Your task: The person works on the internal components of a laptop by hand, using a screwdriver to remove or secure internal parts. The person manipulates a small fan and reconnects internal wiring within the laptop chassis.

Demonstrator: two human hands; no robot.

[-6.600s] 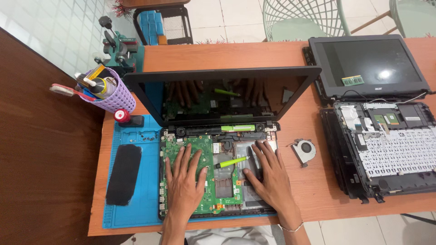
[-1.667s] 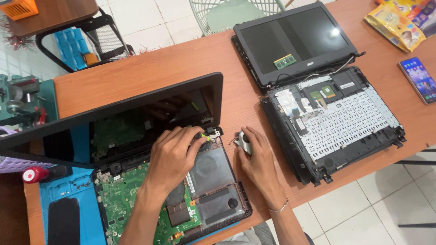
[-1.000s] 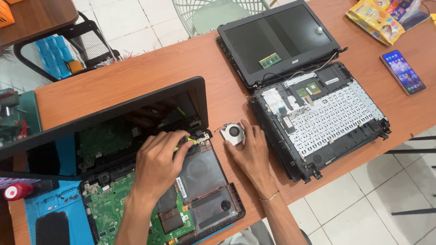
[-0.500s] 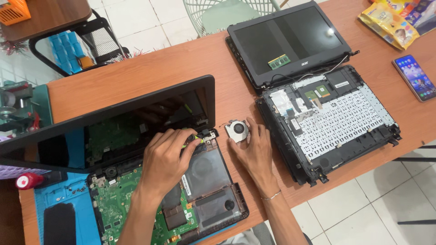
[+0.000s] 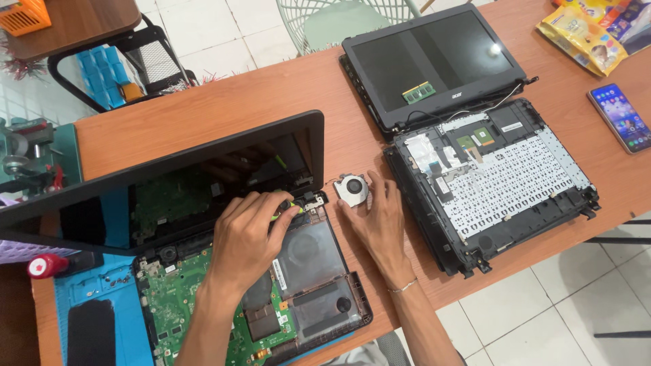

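Two hands work at the opened laptop (image 5: 224,271) lying at the bench's near left edge, its dark lid (image 5: 169,183) raised towards the far side. My left hand (image 5: 247,240) curls over the laptop's far right corner by the hinge (image 5: 313,201), its grip closed on a small green-tipped tool (image 5: 285,209) pinched between thumb and fingers. My right hand (image 5: 380,220) lies flat on the bare wood (image 5: 224,115) just right of the laptop, grip open and holding nothing, with its fingertips (image 5: 346,207) touching the near side of a small round cooling fan (image 5: 352,188) that sits on the bench between the two machines. Green circuit board (image 5: 180,308) shows in the laptop's near left part, and a blue work mat (image 5: 129,318) lies beneath it. Right of the fan rests a second, dismantled laptop base (image 5: 502,183), keyboard underside up, with its detached screen (image 5: 434,64) behind it towards the far edge. A phone (image 5: 620,116) lies near the right edge.
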